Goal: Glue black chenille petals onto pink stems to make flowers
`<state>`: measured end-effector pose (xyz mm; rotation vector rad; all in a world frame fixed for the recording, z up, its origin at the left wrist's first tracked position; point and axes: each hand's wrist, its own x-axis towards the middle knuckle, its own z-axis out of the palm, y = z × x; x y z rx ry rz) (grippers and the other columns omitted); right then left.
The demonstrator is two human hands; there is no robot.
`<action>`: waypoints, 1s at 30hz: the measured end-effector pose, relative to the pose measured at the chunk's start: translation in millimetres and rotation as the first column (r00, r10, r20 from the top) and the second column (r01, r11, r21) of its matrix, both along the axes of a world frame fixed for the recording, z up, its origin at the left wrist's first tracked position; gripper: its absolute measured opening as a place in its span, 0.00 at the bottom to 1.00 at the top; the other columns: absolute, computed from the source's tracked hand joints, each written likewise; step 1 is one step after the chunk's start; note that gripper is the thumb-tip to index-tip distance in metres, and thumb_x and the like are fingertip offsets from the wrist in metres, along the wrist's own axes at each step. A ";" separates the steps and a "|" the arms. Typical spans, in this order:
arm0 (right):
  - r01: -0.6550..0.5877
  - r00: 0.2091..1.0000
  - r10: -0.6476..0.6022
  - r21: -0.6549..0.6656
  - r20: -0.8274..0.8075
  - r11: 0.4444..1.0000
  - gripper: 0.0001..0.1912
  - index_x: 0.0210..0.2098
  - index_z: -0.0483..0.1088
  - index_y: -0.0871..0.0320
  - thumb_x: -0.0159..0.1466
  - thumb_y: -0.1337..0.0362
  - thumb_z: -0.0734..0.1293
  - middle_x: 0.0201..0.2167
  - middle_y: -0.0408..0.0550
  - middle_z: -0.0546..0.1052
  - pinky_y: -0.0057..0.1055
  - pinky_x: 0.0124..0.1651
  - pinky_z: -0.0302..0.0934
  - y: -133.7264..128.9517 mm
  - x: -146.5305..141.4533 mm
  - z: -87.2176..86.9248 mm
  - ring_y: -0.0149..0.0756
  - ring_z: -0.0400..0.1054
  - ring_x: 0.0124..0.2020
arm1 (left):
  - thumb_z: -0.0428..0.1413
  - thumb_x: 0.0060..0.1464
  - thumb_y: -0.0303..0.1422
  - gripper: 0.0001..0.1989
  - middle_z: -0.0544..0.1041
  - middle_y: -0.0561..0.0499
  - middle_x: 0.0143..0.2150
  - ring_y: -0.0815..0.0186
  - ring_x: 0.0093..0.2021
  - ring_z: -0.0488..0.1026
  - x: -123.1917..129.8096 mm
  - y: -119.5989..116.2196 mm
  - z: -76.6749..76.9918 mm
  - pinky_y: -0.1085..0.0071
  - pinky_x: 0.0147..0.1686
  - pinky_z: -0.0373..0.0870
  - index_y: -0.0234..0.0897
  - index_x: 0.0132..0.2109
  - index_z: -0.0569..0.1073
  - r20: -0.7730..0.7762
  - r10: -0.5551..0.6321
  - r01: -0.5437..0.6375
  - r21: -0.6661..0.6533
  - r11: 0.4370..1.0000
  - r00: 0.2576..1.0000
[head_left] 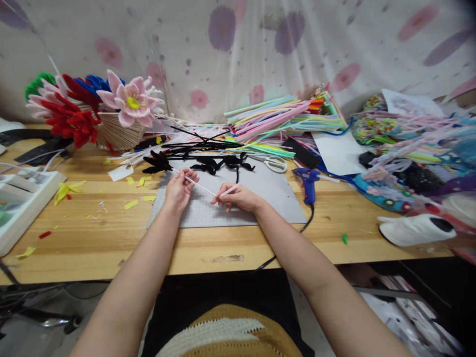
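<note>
My left hand [181, 191] pinches a thin pale stem just below a black fuzzy flower [156, 162], which points up and to the left. From there a slender whitish strand [202, 186] stretches, slanting slightly down, over to my right hand [238, 197]. The fingers of that hand are closed on a pale pinkish strip [229, 190]; whether strip and strand are one piece I cannot tell. Both hands hover over a grey cutting mat [267, 208]. Beyond them, black curled fuzzy pieces [208, 165] lie on the mat's far part.
Scissors [275, 164] rest at the mat's back right, beside a blue glue gun [308, 184] with its cord. Pipe cleaners [275, 119] are heaped behind. Finished fuzzy flowers [130, 101] stand back left; a white spool [416, 229] lies right. Yellow scraps [69, 191] litter the left.
</note>
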<state>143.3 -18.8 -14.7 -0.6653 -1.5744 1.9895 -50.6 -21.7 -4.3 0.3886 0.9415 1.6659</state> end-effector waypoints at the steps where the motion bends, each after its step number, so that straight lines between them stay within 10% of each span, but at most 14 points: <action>1: 0.013 1.000 -0.013 0.001 0.002 1.000 0.12 0.28 0.65 0.61 0.51 0.61 0.70 0.34 0.50 0.77 0.21 0.23 0.63 0.3 -0.6 0.1 0.26 0.68 0.28 | 0.46 0.58 0.26 0.10 0.74 0.51 0.24 0.74 0.26 0.73 0.0 0.2 -0.3 0.71 0.37 0.72 0.31 0.30 0.69 -0.001 -0.001 0.001 0.000 1.000 1.000; 30: 0.224 0.961 -0.188 -0.171 0.203 0.960 0.08 0.31 0.68 0.63 0.50 0.71 0.69 0.19 0.44 0.75 0.20 0.22 0.63 3.2 -17.7 0.4 0.24 0.66 0.16 | 0.49 0.56 0.30 0.07 0.74 0.51 0.25 0.72 0.27 0.74 2.6 -0.2 -1.5 0.70 0.38 0.71 0.32 0.33 0.70 -0.042 0.021 -0.016 0.096 0.995 0.999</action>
